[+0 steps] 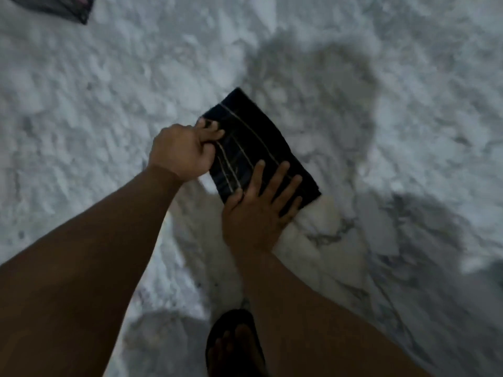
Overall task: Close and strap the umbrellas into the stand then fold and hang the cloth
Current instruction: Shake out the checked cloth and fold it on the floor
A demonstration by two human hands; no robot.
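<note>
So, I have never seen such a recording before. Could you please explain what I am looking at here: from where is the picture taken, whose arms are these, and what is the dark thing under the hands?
There is no machine here. A person wears a camera on the head, and it looks forward and down, so you see that person's own bare arms from above. This is the only picture.

The pale surface is a marble-patterned floor. On it lies a dark cloth with thin light stripes, already folded into a small rectangle.

The left hand pinches the cloth's edge with curled fingers. The right hand lies flat on the cloth's near corner, fingers spread, pressing it down.

At the bottom is the person's foot in a dark sandal. Something dark shows in the top left corner, too little of it to identify.
</note>
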